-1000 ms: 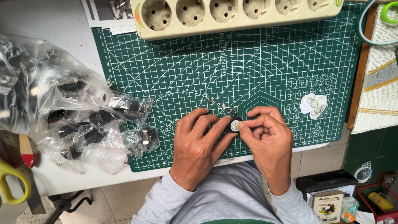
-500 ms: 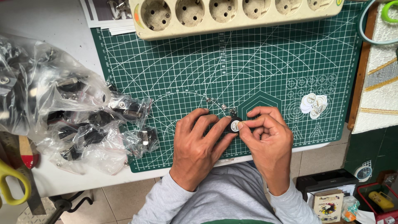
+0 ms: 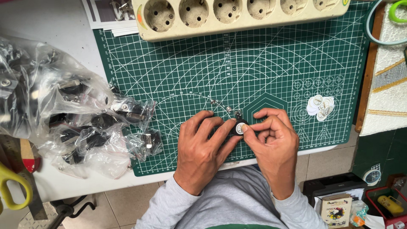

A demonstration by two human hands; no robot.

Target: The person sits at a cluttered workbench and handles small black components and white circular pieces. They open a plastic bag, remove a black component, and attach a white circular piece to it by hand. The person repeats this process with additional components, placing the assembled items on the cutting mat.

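Both hands meet at the near edge of the green cutting mat (image 3: 254, 68), right over the counter's (image 3: 51, 38) front lip. The left hand (image 3: 203, 152) curls its fingers around a small round black part (image 3: 238, 126), pinching it from the left. The right hand (image 3: 273, 146) closes thumb and forefinger on the same part, pressing a white disc (image 3: 240, 128) at its face. A little pile of white discs (image 3: 320, 107) lies just right of the hands. Clear bags of black parts (image 3: 80, 123) sit left; a cream power strip (image 3: 237, 15) spans the mat's far edge.
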